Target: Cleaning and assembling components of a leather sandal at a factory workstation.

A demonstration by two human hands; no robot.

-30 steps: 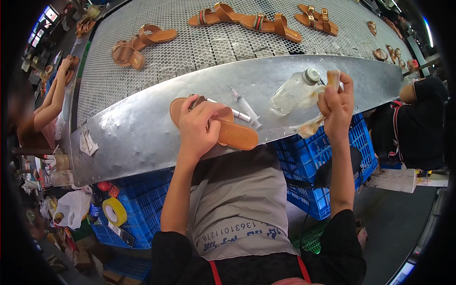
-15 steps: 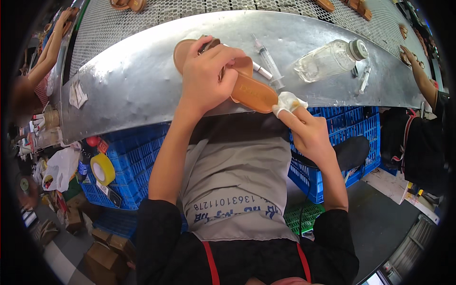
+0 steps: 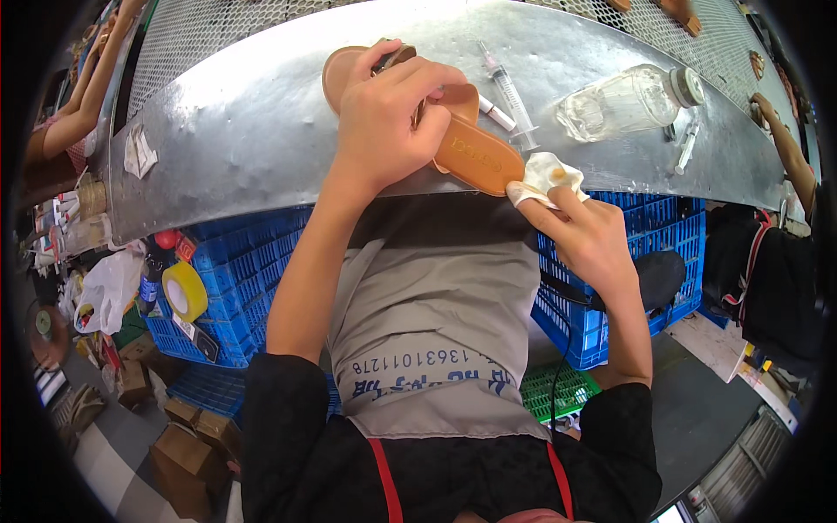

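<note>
My left hand (image 3: 388, 118) grips a tan sandal (image 3: 475, 152) by its straps and holds it on the front edge of the metal workbench (image 3: 244, 131). The sandal's heel end points toward my right. My right hand (image 3: 584, 235) pinches a stained white cloth (image 3: 545, 179) and presses it against that heel end. A clear plastic bottle (image 3: 623, 100) lies on its side on the bench, to the right of the sandal. A syringe (image 3: 510, 87) lies between the sandal and the bottle.
Blue crates (image 3: 235, 279) stand under the bench, with a yellow tape roll (image 3: 185, 292) at the left. Another syringe (image 3: 684, 148) lies at the right. A wire mesh belt (image 3: 218, 35) runs behind the bench. Other people's arms (image 3: 74, 113) reach in at both sides.
My right hand came down from the bottle with the cloth to the sandal's heel end. The view tilted lower, so the sandals on the mesh left the picture.
</note>
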